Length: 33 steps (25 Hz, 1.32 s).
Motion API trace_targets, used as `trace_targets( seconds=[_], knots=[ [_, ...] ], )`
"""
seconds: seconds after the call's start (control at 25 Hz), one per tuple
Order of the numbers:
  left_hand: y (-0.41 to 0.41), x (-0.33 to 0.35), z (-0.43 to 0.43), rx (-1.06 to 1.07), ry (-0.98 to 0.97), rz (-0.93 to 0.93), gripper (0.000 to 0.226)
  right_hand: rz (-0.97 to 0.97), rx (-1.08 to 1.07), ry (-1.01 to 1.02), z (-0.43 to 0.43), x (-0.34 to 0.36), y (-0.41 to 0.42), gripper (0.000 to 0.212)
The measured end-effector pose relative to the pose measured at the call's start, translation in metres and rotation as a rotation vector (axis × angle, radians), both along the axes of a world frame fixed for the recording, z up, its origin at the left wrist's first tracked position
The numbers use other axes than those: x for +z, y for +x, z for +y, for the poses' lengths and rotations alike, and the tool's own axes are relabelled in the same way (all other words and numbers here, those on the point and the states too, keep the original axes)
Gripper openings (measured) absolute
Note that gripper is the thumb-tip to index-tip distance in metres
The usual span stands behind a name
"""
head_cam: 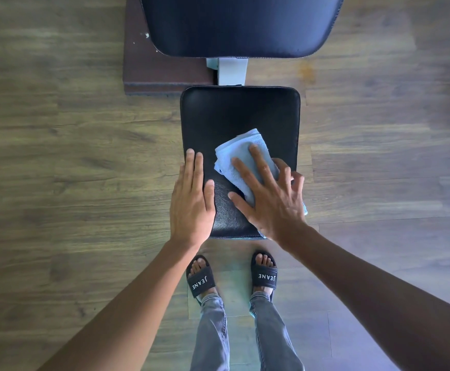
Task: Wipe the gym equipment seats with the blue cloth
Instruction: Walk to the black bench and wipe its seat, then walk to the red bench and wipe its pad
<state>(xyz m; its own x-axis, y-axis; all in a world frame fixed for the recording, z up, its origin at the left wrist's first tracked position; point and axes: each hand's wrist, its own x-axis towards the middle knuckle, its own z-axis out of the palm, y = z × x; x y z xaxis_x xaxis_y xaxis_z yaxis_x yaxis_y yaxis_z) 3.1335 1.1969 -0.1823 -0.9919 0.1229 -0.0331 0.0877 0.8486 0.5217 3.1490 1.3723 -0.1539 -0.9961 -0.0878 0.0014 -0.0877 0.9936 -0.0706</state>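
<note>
Now the right hand (269, 194) is pressing flat on the cloth (241, 141), its fingers straight and spread, not curling round it. The cloth is lying folded on the near right part of the seat (234, 111), with one corner hanging over the right edge. The left hand (191, 199) is resting flat on the seat's left edge, fingers straight, holding nothing. I am judging the cloth soft, light and limp, probably sliding easily on the smooth padding. A flat palm on its middle is looking like the best hold, since pinching a corner may unfold it.
</note>
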Motion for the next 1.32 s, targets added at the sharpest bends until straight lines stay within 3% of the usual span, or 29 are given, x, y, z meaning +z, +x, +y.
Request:
trace_targets(
  seconds=[0.36, 0.64, 1.0, 1.32],
  knots=[
    [0.001, 0.000, 0.000, 0.008, 0.033, 0.020, 0.053, 0.008, 0.060, -0.124, 0.001, -0.001, -0.005, 0.056],
    [-0.004, 0.022, -0.007, -0.026, -0.127, -0.012, 0.057, -0.017, 0.048, -0.248, 0.006, 0.015, -0.016, 0.057],
    [-0.020, 0.174, -0.036, 0.135, -0.228, 0.070, 0.061, 0.036, 0.237, -0.453, -0.002, 0.173, -0.044, 0.056],
    [0.015, 0.355, -0.097, 0.362, -0.205, 0.155, 0.062, 0.201, 0.491, -0.407, -0.063, 0.343, -0.046, 0.046]
  ],
)
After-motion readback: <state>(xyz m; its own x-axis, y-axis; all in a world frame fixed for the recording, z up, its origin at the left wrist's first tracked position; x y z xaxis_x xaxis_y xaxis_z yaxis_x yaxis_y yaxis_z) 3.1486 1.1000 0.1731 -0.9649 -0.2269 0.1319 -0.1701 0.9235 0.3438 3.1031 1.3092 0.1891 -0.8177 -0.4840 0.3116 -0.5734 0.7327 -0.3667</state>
